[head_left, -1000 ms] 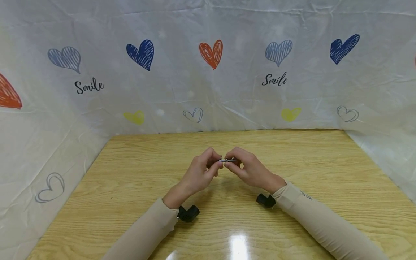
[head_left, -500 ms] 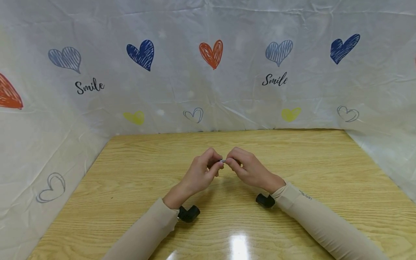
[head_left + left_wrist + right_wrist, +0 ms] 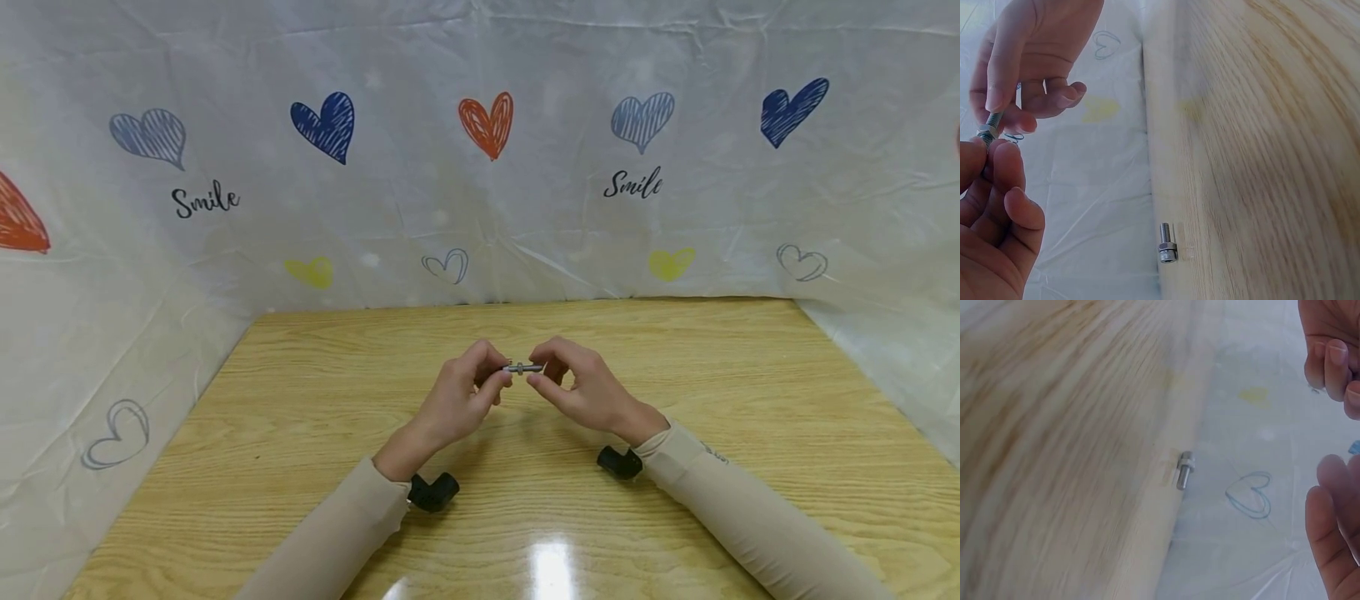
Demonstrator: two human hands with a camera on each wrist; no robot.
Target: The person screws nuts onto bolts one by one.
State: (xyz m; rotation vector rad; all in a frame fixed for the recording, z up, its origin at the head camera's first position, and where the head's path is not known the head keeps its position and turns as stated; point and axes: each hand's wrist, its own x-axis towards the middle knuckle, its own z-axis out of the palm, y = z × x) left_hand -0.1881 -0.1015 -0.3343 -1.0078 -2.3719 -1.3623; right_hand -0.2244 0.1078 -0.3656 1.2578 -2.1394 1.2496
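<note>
In the head view, my left hand (image 3: 453, 400) pinches a metal bolt (image 3: 534, 367) by one end, above the table. A hex nut (image 3: 520, 368) sits partway along its shaft, and the threaded end points right. My right hand (image 3: 588, 387) is at that end, thumb and forefinger parted on either side of the tip. Seen from the left wrist, the right thumb overlaps the bolt's end (image 3: 995, 117). The right wrist view shows the right fingers (image 3: 1322, 519) spread apart from the left hand (image 3: 1335, 362); the held bolt is out of that frame.
Another bolt with a nut (image 3: 1167, 247) stands on the wooden table (image 3: 300, 400), mostly hidden behind the left fingertips in the head view. A white cloth (image 3: 555, 225) printed with hearts hangs along the table's back and sides. Black wrist cameras (image 3: 435, 493) hang below both sleeves.
My right thumb and forefinger closed over the bolt half a second ago; now they have parted and shifted right, leaving the nut and shaft in sight. The left hand has barely moved.
</note>
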